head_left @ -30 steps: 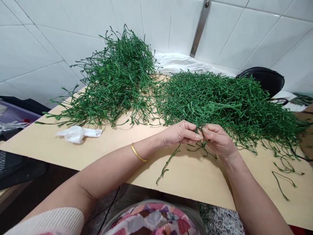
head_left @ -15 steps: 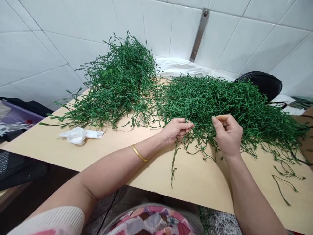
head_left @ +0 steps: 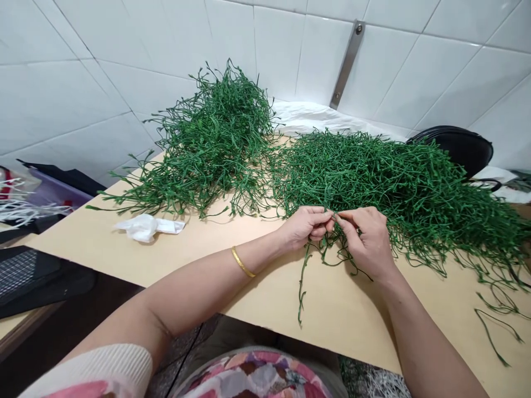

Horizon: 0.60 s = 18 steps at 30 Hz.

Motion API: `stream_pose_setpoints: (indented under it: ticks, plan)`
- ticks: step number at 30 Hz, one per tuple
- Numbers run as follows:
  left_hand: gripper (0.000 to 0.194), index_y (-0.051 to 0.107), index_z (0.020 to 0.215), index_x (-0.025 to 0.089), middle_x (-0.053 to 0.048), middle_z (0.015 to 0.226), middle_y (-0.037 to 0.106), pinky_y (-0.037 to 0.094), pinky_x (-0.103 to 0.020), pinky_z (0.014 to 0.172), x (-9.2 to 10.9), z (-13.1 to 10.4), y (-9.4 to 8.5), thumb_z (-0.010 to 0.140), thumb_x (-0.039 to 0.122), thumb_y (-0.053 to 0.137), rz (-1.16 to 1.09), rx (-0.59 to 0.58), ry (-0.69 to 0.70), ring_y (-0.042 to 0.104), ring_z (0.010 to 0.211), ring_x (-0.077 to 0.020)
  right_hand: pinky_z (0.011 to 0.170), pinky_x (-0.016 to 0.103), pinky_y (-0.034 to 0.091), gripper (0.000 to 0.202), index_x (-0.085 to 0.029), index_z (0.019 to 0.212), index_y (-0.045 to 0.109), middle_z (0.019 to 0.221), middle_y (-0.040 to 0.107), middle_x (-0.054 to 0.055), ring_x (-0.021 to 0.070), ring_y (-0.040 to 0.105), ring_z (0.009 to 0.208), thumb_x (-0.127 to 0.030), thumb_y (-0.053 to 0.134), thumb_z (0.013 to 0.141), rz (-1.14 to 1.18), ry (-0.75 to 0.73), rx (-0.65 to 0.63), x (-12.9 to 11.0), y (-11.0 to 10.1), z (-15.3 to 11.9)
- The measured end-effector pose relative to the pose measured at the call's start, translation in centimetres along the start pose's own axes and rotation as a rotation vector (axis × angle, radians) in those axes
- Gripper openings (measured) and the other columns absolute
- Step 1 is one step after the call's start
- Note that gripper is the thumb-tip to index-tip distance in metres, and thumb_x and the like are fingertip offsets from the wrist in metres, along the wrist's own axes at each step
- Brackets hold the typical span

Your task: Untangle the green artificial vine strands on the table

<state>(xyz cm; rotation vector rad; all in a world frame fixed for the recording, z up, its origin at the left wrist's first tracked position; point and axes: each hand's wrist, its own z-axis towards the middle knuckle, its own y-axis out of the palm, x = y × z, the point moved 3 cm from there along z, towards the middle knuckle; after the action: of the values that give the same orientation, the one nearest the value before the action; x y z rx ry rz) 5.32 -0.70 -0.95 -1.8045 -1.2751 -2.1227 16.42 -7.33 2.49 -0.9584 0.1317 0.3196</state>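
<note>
My left hand [head_left: 307,226] pinches a thin green artificial-looking stem between thumb and fingertips. Below that hand a green strand [head_left: 302,287] with small side shoots hangs down over the bare table. My right hand [head_left: 368,239] has thumb and forefinger closed at the same spot, its fingertips meeting the left ones on the stem. The joint between the fingertips is too small to make out. Just behind both hands spreads a wide heap of tangled green stems [head_left: 365,171] with small bud-like tips.
A second, taller green heap [head_left: 224,132] stands to the left. A crumpled white plastic bag [head_left: 143,228] lies near the front left of the tan table [head_left: 249,298]. At the back right is a black round-edged case [head_left: 460,146]. A tiled wall [head_left: 277,50] closes off the back.
My right hand has moved left from over the heap, and its fingertips now meet those of my left hand. The view has shifted slightly.
</note>
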Motion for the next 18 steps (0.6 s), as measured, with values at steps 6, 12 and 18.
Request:
stream_pose_setpoints:
  ticks: [6,12,18]
  plan:
    - [0.017,0.042,0.061,0.015,0.003,0.048,0.047,0.01,-0.017,0.035,0.1,-0.2,0.2,0.073,0.016,0.055,0.034,0.218,-0.06,0.022,0.031,0.0002,0.081,0.038,0.031,0.011,-0.019,0.073,0.059,0.075,0.059,0.004,0.0198,0.047,0.081,-0.023,0.053,0.08,-0.204,-0.101,0.148,-0.5,-0.4,-0.3]
    - [0.022,0.04,0.061,0.017,0.007,0.04,0.039,0.011,-0.017,0.034,0.5,-0.7,0.2,0.068,0.012,0.06,0.058,0.428,0.029,0.024,0.03,-0.001,0.084,0.04,0.03,0.006,-0.02,0.075,0.056,0.077,0.062,0.003,0.0203,0.05,0.083,-0.022,0.054,0.079,-0.199,-0.149,0.131,-1.0,-0.2,-0.2]
    - [0.02,0.044,0.063,0.016,0.01,0.041,0.034,0.015,-0.015,0.036,0.8,-0.9,0.7,0.065,0.008,0.062,0.005,0.466,0.158,0.024,0.032,0.0007,0.072,0.033,0.036,0.006,-0.019,0.075,0.05,0.068,0.057,0.0,0.015,0.051,0.066,-0.021,0.049,0.08,0.1,0.105,0.104,-0.6,0.3,-0.3]
